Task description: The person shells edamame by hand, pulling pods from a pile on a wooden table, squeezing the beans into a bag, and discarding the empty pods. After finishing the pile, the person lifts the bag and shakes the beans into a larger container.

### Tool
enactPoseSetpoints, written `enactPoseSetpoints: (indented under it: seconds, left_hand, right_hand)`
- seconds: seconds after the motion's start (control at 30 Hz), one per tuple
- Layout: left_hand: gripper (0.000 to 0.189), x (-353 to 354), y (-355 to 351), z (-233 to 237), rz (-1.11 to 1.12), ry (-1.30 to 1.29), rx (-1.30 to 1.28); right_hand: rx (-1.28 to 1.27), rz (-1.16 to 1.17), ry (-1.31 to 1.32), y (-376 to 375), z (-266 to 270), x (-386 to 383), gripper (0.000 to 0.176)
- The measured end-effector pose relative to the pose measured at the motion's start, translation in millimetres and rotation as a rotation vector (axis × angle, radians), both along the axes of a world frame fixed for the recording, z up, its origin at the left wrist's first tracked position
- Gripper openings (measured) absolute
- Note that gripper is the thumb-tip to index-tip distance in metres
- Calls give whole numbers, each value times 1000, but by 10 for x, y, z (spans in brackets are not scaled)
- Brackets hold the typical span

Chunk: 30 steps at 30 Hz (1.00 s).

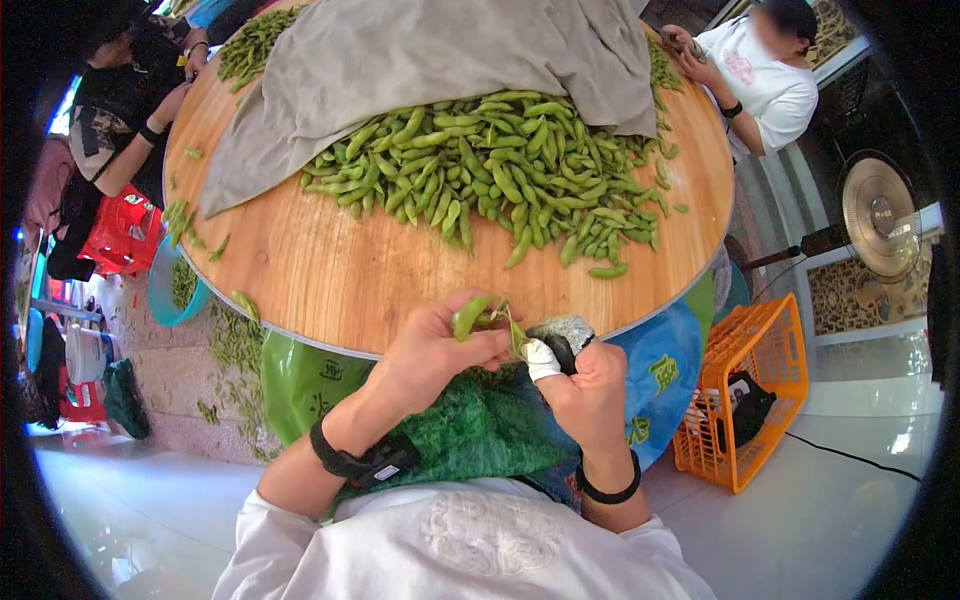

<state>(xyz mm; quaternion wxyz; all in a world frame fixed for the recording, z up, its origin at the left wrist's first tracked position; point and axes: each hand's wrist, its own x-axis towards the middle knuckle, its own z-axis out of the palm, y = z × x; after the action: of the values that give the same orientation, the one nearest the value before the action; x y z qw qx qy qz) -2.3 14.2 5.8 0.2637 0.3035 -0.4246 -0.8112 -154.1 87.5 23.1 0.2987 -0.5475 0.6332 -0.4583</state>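
My left hand (430, 350) pinches a green bean pod (470, 316) at the near edge of the round wooden table (330, 280). My right hand (585, 385), with white tape on the thumb, grips a dark-handled tool (562, 338) whose tip meets the pod's stem end. A big heap of green pods (500, 165) lies on the table beyond my hands, partly under a grey cloth (420, 60). Both wrists wear black bands.
A green and blue sack (660, 370) hangs below the table edge. An orange crate (750, 390) stands at right, with a fan (880, 215) behind it. One person sits at the far right (760, 80), another at the far left (120, 120). A teal basin (175, 290) and spilled pods lie left.
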Motion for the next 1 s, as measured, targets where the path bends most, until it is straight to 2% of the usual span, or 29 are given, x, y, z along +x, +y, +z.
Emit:
enactPoseSetpoints:
  seconds: [0.07,0.2,0.3,0.4,0.47,0.5,0.57,0.6,0.67,0.7,0.77,0.8,0.87,0.9,0.93,1.0]
  left_hand:
    - [14,-2,19,-19,130,42,126]
    - [15,14,-1,-57,116,135,144]
    - [16,21,-5,-100,79,203,174]
    - [15,6,18,-65,74,219,226]
    - [14,12,26,-74,-24,320,284]
    - [14,17,25,-112,-24,319,286]
    - [15,22,11,-210,-160,431,357]
    - [15,13,8,-174,-161,431,358]
    - [15,-34,7,-33,-65,332,441]
    - [15,-64,35,13,-66,333,442]
    - [13,-109,102,68,58,250,311]
    - [13,-102,92,43,59,250,312]
    - [12,-76,54,-16,28,49,8]
    - [12,-72,50,-9,29,49,6]
    - [12,-70,51,-2,42,79,67]
    - [12,-61,70,-18,54,109,129]
  right_hand:
    - [10,33,18,14,12,-3,6]
    - [25,42,-26,9,-5,12,7]
    - [-56,34,-11,2,-18,28,9]
    - [-38,96,-141,9,-21,-26,9]
    - [186,111,-514,16,51,-25,8]
    - [187,111,-515,15,42,-71,8]
    - [424,301,-1129,14,21,-186,7]
    - [424,300,-1130,13,28,-164,7]
    - [224,76,-393,4,43,-76,6]
    - [225,75,-392,15,27,-40,6]
    - [30,-4,14,52,-8,15,6]
    - [30,-4,14,58,16,23,6]
    - [82,-30,-109,66,96,46,10]
    - [81,-41,-255,67,34,21,14]
    - [79,-40,-254,74,36,-36,14]
    - [372,29,-901,107,45,-188,17]
